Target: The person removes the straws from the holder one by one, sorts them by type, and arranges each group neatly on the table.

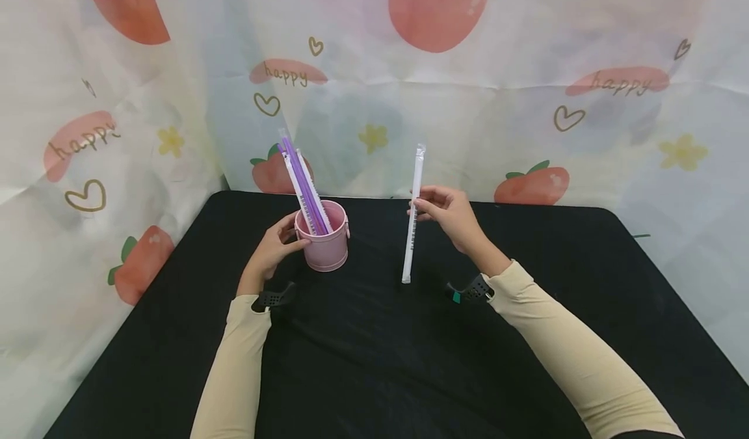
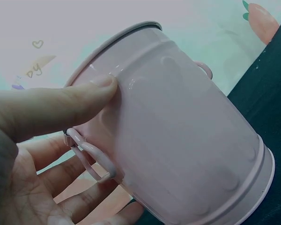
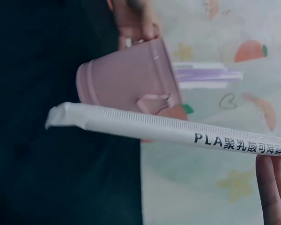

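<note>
A small pink metal bucket (image 1: pixel 326 254) stands on the black-covered table. My left hand (image 1: pixel 274 247) holds it by its left side; in the left wrist view the thumb (image 2: pixel 91 101) presses the wall below the rim and the other fingers reach behind, past a small pink handle loop (image 2: pixel 91 154). Several straws (image 1: pixel 305 185), purple and white-wrapped, lean to the left inside the bucket. To the right of it, my right hand (image 1: pixel 449 212) pinches a white paper-wrapped straw (image 1: pixel 411 231) nearly upright. Printed letters show on its wrapper (image 3: pixel 164 131) in the right wrist view.
The black tablecloth (image 1: pixel 374 361) covers the table up to its back edge. A patterned curtain (image 1: pixel 468 120) with strawberries, hearts and flowers hangs behind and to the left. Dark bands (image 1: pixel 471 291) sit at both wrists.
</note>
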Motion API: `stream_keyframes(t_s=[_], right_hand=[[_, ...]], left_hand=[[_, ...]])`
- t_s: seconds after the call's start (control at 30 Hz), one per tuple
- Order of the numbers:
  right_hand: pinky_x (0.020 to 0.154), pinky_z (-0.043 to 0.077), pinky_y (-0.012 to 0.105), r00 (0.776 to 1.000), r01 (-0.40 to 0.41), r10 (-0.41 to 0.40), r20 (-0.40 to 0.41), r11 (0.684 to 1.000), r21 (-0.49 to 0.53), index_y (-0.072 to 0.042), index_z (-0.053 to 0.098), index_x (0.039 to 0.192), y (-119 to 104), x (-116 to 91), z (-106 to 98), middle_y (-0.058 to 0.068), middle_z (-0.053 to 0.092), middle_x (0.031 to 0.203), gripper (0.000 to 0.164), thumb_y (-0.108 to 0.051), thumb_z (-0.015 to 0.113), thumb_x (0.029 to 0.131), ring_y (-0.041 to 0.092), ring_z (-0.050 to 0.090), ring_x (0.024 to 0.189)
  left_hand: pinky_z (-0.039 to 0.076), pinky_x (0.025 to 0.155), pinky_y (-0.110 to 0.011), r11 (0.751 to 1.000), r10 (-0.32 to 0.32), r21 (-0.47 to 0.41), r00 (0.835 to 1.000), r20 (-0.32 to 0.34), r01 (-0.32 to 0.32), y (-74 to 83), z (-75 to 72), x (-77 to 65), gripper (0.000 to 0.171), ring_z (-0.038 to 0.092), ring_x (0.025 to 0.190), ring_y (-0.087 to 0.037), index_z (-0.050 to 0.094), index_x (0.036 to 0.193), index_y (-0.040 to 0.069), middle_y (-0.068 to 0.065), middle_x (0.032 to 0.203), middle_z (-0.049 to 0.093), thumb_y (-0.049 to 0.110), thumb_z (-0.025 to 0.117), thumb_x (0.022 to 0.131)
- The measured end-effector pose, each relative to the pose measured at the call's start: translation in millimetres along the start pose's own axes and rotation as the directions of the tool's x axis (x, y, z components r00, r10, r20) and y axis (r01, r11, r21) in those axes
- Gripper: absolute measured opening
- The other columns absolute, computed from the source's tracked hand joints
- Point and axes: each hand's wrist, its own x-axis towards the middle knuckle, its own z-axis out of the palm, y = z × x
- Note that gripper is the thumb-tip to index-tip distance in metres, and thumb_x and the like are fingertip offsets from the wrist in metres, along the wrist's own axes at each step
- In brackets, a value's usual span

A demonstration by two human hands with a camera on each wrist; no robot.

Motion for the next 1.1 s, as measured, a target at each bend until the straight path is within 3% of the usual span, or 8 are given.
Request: stream_keyframes(t_s=[0.5,0.73,1.1], right_hand=[[0.070,0.057,0.023,0.989,-0.149,0.150,0.004,0.987,-0.057,0.012,0.054,0.118,43.4,-39.5,-24.4,-0.010,0.069,0.085,0.035,-0.009,0.060,0.091,0.003,0.067,0.076],[0.070,0.057,0.023,0.986,-0.162,0.165,0.025,0.983,-0.086,0.012,0.055,0.118,51.7,-45.3,-26.1,-0.012,0.068,0.083,0.036,-0.012,0.061,0.091,0.003,0.067,0.075],[0.070,0.057,0.023,0.973,-0.224,0.228,0.027,0.968,-0.112,0.012,0.054,0.119,70.2,-40.8,-24.3,-0.006,0.066,0.087,0.035,-0.009,0.060,0.091,0.002,0.065,0.075]], left_hand=[[0.027,0.112,-0.055,1.000,-0.007,-0.001,1.000,-0.001,0.007,-3.0,0.0,-0.7,0.066,0.030,0.137,-0.039,0.029,0.146,0.004,-0.021,0.149,0.033,0.004,0.061,0.088],[0.025,0.113,-0.055,1.000,0.018,0.013,1.000,0.002,-0.018,-0.1,-0.6,1.2,0.066,0.030,0.138,-0.038,0.029,0.146,0.003,-0.021,0.149,0.033,0.004,0.062,0.088],[0.024,0.114,-0.054,1.000,-0.006,0.014,1.000,-0.005,0.006,-0.1,0.4,0.1,0.065,0.029,0.139,-0.038,0.029,0.146,0.003,-0.020,0.149,0.032,0.004,0.061,0.089]])
